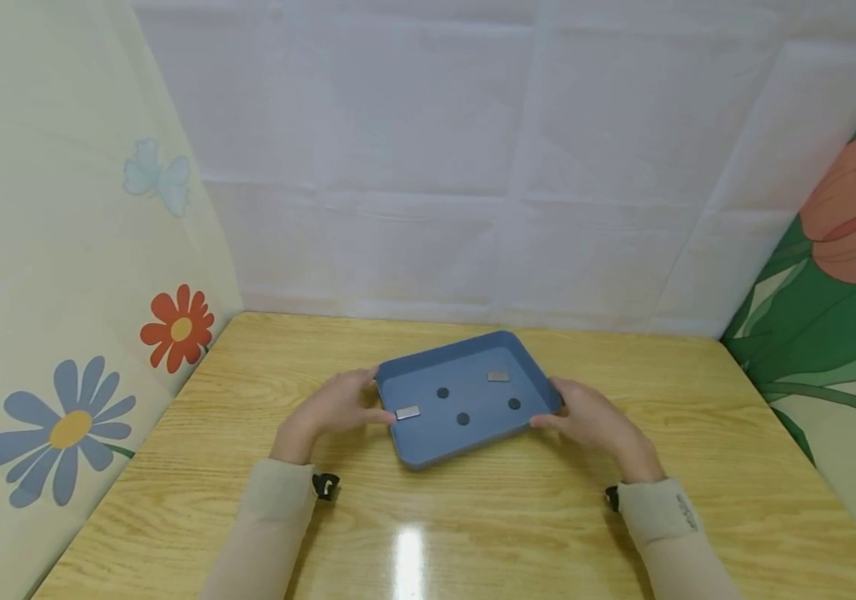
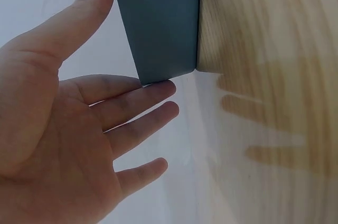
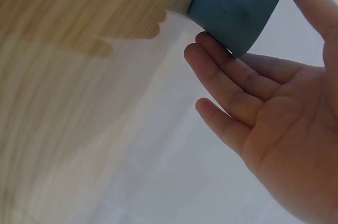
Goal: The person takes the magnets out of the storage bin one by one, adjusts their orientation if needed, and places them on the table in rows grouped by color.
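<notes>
Blue tray: a shallow plastic tray (image 1: 473,454) with rounded corners sits near the middle of the wooden table (image 1: 698,500), turned at an angle to the table's edges, one corner pointing toward the person.
Tray contents: three small dark round discs (image 1: 463,419) and two small grey rectangular pieces (image 1: 407,412) lie apart on the tray floor; one grey piece is close to the left rim, the other (image 1: 498,377) near the far side.
Left hand: the left hand (image 1: 337,406) is at the tray's left side, thumb over the rim and fingers along or under the outer wall. In the left wrist view the thumb (image 2: 79,18) lies against one face of the tray (image 2: 158,23), and the fingers (image 2: 137,100) are straight and spread, the uppermost touching the tray's lower corner.
Right hand: the right hand (image 1: 593,421) meets the tray's right side in the same way. In the right wrist view the tray's rounded corner (image 3: 237,7) rests on the straight, slightly parted fingers (image 3: 222,71), with the thumb on the other side of it.
Grip: both hands are flat and relaxed against the tray, fingers extended rather than curled round it.
Sleeves: light beige sleeves (image 1: 277,517) cover both forearms.
Surroundings: a white cloth backdrop (image 1: 473,167) stands behind the table, a flower-printed panel (image 1: 60,333) on the left, and a green-and-pink floral panel (image 1: 848,292) on the right.
</notes>
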`<state>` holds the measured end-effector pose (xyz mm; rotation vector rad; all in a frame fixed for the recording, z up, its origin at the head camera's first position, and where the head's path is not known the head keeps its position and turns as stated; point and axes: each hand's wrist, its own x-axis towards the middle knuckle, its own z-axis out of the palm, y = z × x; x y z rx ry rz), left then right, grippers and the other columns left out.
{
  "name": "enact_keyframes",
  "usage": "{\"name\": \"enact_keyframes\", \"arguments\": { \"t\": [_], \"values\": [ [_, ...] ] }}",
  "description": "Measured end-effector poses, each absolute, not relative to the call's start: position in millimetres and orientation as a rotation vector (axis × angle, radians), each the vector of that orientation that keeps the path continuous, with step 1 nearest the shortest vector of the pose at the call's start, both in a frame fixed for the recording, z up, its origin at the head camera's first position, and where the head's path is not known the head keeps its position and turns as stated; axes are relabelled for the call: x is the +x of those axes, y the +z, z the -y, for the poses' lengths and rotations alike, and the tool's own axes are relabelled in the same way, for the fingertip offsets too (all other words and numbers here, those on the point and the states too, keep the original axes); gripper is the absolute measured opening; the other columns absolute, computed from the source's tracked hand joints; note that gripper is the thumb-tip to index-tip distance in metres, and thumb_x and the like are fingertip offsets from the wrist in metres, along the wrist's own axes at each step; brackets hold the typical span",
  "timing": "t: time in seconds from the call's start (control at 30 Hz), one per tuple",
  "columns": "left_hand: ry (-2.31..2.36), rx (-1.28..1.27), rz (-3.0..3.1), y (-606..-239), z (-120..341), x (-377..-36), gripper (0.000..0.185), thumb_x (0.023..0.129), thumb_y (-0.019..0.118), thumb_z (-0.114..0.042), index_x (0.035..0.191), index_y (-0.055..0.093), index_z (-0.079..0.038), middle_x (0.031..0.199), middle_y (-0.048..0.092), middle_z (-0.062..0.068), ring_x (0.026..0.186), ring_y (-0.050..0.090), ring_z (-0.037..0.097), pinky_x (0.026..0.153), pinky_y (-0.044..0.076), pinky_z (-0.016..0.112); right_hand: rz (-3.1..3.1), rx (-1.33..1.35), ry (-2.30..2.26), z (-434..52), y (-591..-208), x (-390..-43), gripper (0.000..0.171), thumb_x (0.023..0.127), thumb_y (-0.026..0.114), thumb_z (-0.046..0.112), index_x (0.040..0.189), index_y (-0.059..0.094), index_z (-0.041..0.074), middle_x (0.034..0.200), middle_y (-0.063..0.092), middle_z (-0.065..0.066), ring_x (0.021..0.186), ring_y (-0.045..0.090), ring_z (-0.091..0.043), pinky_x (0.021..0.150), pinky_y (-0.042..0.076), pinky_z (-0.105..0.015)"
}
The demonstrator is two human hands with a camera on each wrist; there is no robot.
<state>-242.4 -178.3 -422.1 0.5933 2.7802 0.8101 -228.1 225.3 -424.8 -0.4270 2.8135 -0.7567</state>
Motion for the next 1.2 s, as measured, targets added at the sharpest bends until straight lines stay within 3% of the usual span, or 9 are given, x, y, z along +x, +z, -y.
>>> {"name": "enact_keyframes", "arguments": {
  "t": [0.6,0.93,1.2],
  "values": [
    [0.941,0.529,-2.699,-424,189,-244,0.092,0.095,0.075,-0.035,0.162,0.023,0.001,0.165,0.034,0.023,0.154,0.033,0.044,0.125,0.03,0.06,-2.836,-0.411,-0.747,-210,-423,-221,0.087,0.096,0.073,0.041,0.154,0.035,-0.01,0.152,0.051,-0.031,0.137,0.054,-0.045,0.112,0.049,-0.058],
    [0.897,0.517,-2.734,-424,194,-244,0.078,0.101,0.067,-0.031,0.159,0.029,0.005,0.163,0.036,0.026,0.152,0.034,0.047,0.124,0.032,0.062,-2.866,-0.497,-0.763,-202,-424,-215,0.082,0.095,0.075,0.037,0.157,0.037,-0.001,0.153,0.054,-0.022,0.137,0.057,-0.04,0.114,0.047,-0.057],
    [0.839,0.512,-2.756,-423,195,-244,0.07,0.104,0.062,-0.029,0.159,0.032,0.003,0.162,0.038,0.025,0.15,0.037,0.047,0.123,0.033,0.062,-2.943,-0.509,-0.619,-192,-418,-207,0.081,0.093,0.077,0.04,0.155,0.043,0.0,0.142,0.063,-0.022,0.123,0.067,-0.039,0.102,0.056,-0.054]
  ]
}}
